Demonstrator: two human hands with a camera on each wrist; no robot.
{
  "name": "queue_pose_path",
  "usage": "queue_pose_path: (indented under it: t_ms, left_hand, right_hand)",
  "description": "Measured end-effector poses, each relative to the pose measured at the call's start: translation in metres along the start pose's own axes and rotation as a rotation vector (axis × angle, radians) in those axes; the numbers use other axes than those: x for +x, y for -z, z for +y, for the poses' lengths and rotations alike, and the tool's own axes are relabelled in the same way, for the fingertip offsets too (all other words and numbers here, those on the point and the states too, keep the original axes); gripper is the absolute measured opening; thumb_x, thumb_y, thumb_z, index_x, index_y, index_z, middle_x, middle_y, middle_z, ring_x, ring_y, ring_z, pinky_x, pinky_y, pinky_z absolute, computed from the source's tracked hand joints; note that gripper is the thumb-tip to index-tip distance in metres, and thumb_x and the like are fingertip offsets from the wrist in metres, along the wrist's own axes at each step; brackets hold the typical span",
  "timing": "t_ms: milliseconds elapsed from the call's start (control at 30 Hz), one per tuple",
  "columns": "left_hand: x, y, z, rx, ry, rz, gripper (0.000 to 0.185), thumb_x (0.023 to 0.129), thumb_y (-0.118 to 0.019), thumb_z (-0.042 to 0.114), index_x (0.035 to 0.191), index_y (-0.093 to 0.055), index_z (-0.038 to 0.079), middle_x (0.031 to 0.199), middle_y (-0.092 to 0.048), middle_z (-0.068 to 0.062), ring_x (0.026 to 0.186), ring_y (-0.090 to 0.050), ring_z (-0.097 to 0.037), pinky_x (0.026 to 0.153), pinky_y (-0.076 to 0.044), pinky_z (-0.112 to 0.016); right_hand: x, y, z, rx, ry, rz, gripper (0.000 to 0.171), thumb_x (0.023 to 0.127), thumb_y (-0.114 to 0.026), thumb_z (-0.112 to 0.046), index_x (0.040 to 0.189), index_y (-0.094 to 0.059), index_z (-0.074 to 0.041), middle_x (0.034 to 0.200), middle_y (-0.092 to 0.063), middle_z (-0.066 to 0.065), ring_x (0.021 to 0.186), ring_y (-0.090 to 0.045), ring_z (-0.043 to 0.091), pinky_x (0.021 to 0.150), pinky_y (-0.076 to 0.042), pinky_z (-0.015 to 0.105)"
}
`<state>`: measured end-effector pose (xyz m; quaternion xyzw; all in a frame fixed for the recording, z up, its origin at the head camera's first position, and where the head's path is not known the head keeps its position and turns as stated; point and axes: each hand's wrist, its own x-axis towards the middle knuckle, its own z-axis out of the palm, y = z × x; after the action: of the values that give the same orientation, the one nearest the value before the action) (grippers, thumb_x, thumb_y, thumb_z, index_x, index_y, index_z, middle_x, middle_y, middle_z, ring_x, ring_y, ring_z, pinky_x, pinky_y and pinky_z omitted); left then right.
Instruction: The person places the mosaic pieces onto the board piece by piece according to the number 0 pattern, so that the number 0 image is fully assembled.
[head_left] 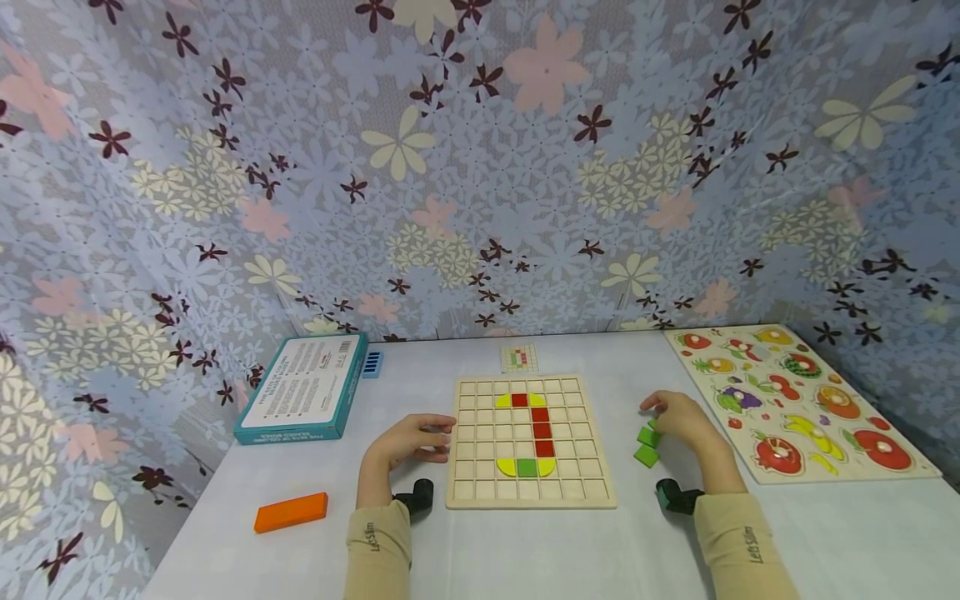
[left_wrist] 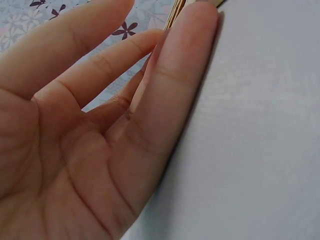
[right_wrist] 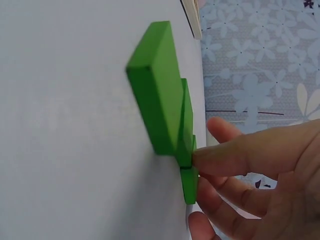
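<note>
A wooden grid board (head_left: 472, 492) lies in the middle of the table in the head view, with red squares (head_left: 541, 431), yellow rounded pieces (head_left: 507, 467) and one green square (head_left: 527, 467) set into its cells. My left hand (head_left: 411, 439) rests beside the board's left edge, fingers relaxed and fingertips right at the rim. To the board's right, my right hand (head_left: 678, 417) is over several small green blocks (head_left: 647, 456). In the right wrist view its thumb (right_wrist: 220, 159) and a bent finger meet at one green block (right_wrist: 189, 186); a nearer green block (right_wrist: 157, 90) stands outside the grasp.
A small pattern card (head_left: 520, 358) lies behind the board. At the left are a teal box (head_left: 300, 387), a small blue piece (head_left: 372, 364) and an orange block (head_left: 291, 512). A fruit puzzle board (head_left: 806, 408) lies at the right. Flowered cloth (head_left: 480, 208) hangs behind the table.
</note>
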<state>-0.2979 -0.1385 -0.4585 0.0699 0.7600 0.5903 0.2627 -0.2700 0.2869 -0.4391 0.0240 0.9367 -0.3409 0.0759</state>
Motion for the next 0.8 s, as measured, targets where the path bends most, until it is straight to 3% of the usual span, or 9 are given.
queue_pose_path:
  t_ms: [233, 500, 800]
  left_hand:
    - [-0.001, -0.001, 0.000, 0.002, 0.007, 0.005, 0.044, 0.088, -0.060, 0.005, 0.129, -0.049, -0.004, 0.120, -0.053, -0.017, 0.085, -0.063, -0.019, 0.077, -0.057, -0.034]
    - [-0.001, -0.001, 0.001, 0.005, 0.008, 0.011, 0.043, 0.088, -0.060, 0.005, 0.129, -0.050, -0.004, 0.121, -0.052, -0.017, 0.085, -0.063, -0.018, 0.077, -0.057, -0.034]
    - [0.000, 0.000, 0.001, 0.002, 0.003, 0.008, 0.043, 0.088, -0.060, 0.005, 0.129, -0.050, -0.005, 0.120, -0.053, -0.017, 0.085, -0.063, -0.019, 0.077, -0.057, -0.034]
  right_hand:
    - [0.000, -0.002, -0.002, -0.021, 0.004, 0.020, 0.034, 0.068, -0.054, 0.009, 0.102, -0.060, 0.006, 0.103, -0.053, 0.030, 0.087, -0.050, 0.036, 0.071, -0.046, 0.045]
    - [0.000, 0.000, -0.004, -0.023, -0.013, 0.034, 0.036, 0.069, -0.055, 0.009, 0.105, -0.059, 0.006, 0.110, -0.050, 0.033, 0.095, -0.048, 0.041, 0.074, -0.046, 0.047]
    - [-0.004, 0.002, -0.010, 0.003, -0.032, 0.035, 0.028, 0.078, -0.060, -0.001, 0.105, -0.060, 0.006, 0.104, -0.054, 0.028, 0.090, -0.051, 0.037, 0.073, -0.048, 0.046]
